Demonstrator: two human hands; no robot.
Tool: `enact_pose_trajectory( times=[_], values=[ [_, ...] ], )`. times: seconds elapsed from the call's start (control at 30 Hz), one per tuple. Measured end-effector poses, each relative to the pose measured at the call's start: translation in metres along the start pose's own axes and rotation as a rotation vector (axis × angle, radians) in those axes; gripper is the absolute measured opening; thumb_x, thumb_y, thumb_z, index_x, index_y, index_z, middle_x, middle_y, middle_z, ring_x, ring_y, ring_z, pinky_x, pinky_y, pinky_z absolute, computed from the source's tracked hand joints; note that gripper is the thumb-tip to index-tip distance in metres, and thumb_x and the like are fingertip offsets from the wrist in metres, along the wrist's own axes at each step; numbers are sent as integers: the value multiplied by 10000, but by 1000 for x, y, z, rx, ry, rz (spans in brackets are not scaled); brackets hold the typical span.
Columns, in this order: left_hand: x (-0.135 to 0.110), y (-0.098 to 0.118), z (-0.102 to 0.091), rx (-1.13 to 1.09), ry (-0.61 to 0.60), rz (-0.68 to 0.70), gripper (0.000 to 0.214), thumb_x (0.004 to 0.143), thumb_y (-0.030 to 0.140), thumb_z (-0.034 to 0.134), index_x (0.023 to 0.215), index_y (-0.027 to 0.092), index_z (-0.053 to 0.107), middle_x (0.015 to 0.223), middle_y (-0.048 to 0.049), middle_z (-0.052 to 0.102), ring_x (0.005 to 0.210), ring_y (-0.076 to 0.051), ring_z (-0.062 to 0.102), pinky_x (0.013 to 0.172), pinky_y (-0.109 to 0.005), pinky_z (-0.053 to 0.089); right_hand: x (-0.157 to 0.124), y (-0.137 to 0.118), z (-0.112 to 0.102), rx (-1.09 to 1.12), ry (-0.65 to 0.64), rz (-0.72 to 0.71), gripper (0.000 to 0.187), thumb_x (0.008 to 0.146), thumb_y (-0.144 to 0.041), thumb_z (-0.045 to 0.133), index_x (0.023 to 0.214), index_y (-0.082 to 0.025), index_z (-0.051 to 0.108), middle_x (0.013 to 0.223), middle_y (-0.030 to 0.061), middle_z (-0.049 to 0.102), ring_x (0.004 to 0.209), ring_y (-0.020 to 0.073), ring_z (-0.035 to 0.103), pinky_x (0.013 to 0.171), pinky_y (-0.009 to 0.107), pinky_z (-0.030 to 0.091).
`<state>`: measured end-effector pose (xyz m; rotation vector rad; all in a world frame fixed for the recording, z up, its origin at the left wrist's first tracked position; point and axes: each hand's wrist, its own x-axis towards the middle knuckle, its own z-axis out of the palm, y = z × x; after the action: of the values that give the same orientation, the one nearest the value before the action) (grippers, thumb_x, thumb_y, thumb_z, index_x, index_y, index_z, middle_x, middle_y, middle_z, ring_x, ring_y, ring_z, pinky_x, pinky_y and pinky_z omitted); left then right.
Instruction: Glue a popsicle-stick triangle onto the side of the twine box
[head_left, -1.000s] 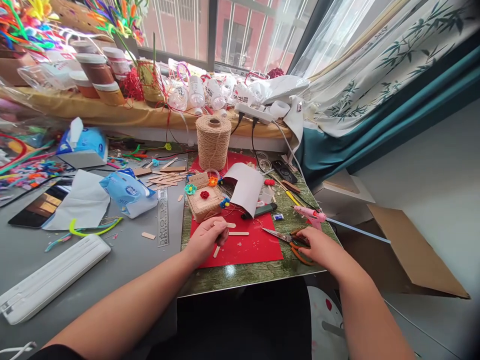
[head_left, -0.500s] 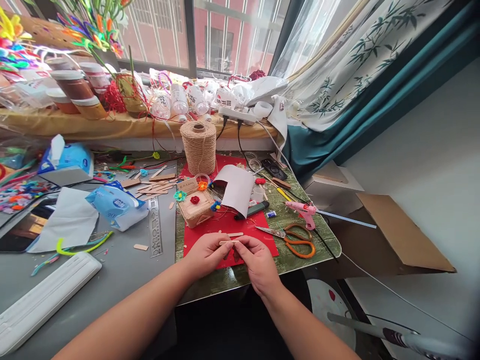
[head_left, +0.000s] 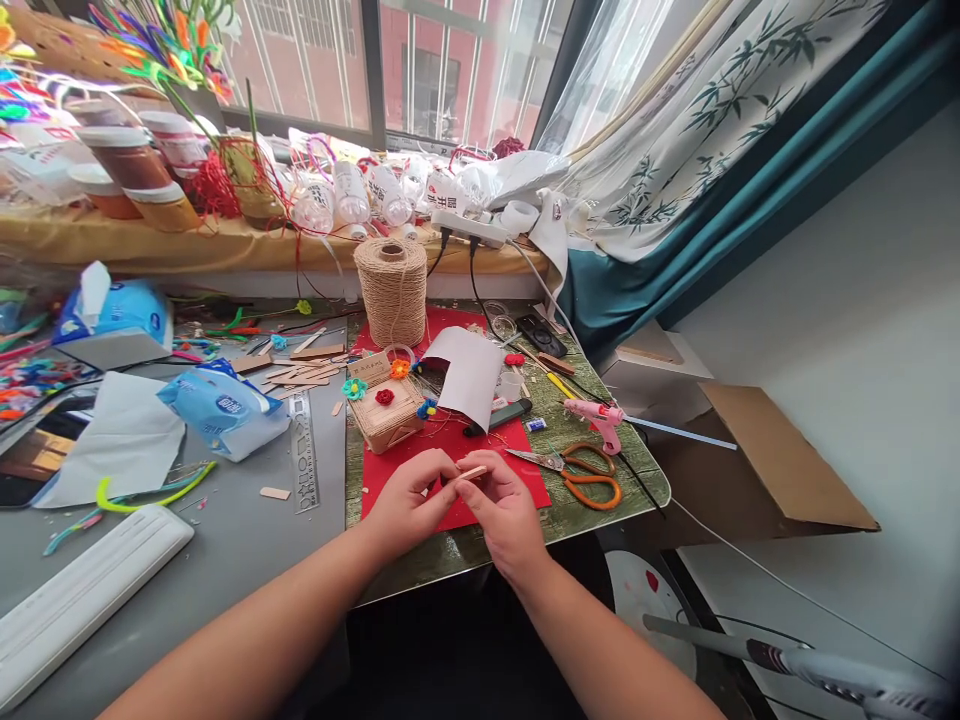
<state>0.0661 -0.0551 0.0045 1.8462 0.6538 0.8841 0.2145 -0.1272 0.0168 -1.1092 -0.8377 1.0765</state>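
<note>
Between my fingertips is a short, pale wooden craft stick (head_left: 472, 473), tilted with its right end up. My left hand (head_left: 420, 500) pinches it from the left, my right hand (head_left: 506, 515) from the right, thumbs close together. Both hands are above the front of a red sheet (head_left: 536, 488). Just beyond them sits a small wooden box (head_left: 386, 412) with bright pipe-cleaner flowers on it. Orange-handled scissors (head_left: 574, 472) lie right of my right hand, blades pointing toward it. A curled white paper (head_left: 469, 380) stands behind my hands.
A twine spool (head_left: 391, 295) stands at the back. A pink glue gun (head_left: 600, 418) lies on the right, its glue stick jutting past the table edge. To the left are loose craft sticks (head_left: 304, 375), a clear stencil ruler (head_left: 304, 455), tissue packs (head_left: 225, 410) and a long white device (head_left: 97, 600).
The stick between my fingers has turned from nearly level to tilted, right end up. A second stick seen behind my hands before no longer shows separately. The view has shifted slightly.
</note>
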Motion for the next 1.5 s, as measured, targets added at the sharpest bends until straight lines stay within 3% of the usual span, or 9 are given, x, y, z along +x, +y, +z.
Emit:
enact_pose_trajectory(
  times=[0.2,0.3,0.4,0.53,0.67,0.83,1.07,1.33,1.5],
  values=[
    [-3,-1,6,-50,62,-33,178,982,339,626,883,193,655,811,-23,623,748,-156,529,709,-282,421,1,10,14,259,25,36,126,866,-325,808,817,-231,739,1107,36,679,1077,203,642,1011,376,537],
    [0,0,5,-107,68,-91,193,967,345,657,1102,208,669,1014,-64,683,844,-173,583,767,-297,464,15,5,7,320,105,135,181,816,-350,856,836,-212,741,1124,52,724,1029,200,672,992,375,549],
    [2,-1,4,-189,216,-169,356,974,352,647,1299,231,565,1219,-91,646,981,-191,613,851,-317,493,36,4,2,457,184,290,276,772,-363,891,928,-203,729,1146,82,757,1056,218,709,981,382,568],
    [4,-3,0,-243,331,-220,287,987,381,615,1217,214,579,1164,-80,656,1018,-200,618,885,-322,498,64,9,6,601,263,421,269,789,-305,879,965,-219,696,1023,62,785,1054,226,751,912,362,618],
    [4,-5,-3,-117,241,-241,213,1000,391,576,1103,212,626,1058,-52,673,887,-179,604,811,-311,488,80,10,12,666,399,384,92,874,-187,783,898,-202,696,908,26,776,915,147,760,887,267,623],
    [3,-5,-4,78,132,-182,142,997,336,563,1031,221,640,998,-33,672,861,-178,574,782,-312,461,81,4,12,702,409,294,49,937,-144,697,908,-172,726,937,42,777,898,126,750,897,236,615],
    [3,-5,-2,91,98,-189,137,1004,330,557,1030,221,636,1000,-29,671,865,-178,564,790,-322,451,79,11,11,671,337,524,121,883,-236,789,948,-200,694,868,49,750,845,195,764,829,337,646],
    [2,-11,-1,83,79,-189,136,1010,340,562,1027,225,634,964,-16,665,840,-167,566,762,-312,453,94,16,10,676,488,364,121,850,-157,789,870,-218,687,846,-4,744,806,130,717,853,288,614],
    [2,-10,-4,140,89,-132,129,1017,327,550,1031,226,629,970,-26,672,841,-172,582,757,-316,475,64,13,2,632,464,280,206,755,-225,897,873,-208,729,917,27,772,926,169,732,925,318,607]
  ],
)
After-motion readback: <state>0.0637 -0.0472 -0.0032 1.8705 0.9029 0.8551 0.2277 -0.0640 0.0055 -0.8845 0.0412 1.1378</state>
